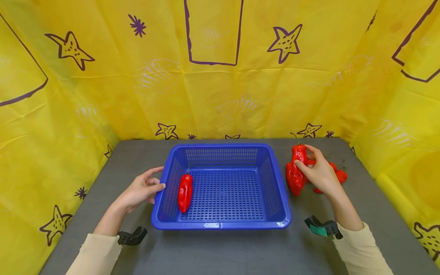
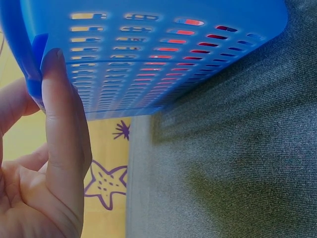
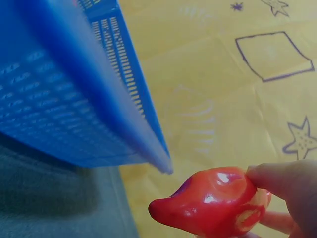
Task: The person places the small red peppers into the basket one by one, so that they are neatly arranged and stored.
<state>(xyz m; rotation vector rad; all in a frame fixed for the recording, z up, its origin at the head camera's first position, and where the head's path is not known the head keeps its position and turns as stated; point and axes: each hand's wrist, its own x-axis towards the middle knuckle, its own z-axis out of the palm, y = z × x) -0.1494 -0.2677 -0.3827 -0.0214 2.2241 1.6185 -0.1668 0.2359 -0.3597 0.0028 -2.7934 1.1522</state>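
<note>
A blue plastic basket [image 1: 220, 225] with slotted walls stands in the middle of the table. My left hand [image 1: 146, 187] pinches its left rim; in the left wrist view, fingers [image 2: 62, 119] lie against the rim and outer wall. Inside the basket, near its left wall, lies one red pepper [image 1: 185, 193] with its stem pointing away from me. To the right of the basket, my right hand [image 1: 319, 172] holds another red pepper [image 1: 300, 154] between thumb and fingers, stem up. The right wrist view shows this pepper [image 3: 213, 198] beside the basket's outer wall, its tapered tip pointing left.
Several more red peppers [image 1: 293, 179] lie in a pile under and behind my right hand, partly hidden by it. The table has a grey cloth [image 1: 220, 254]. A yellow printed curtain [image 1: 220, 95] hangs at the back and both sides.
</note>
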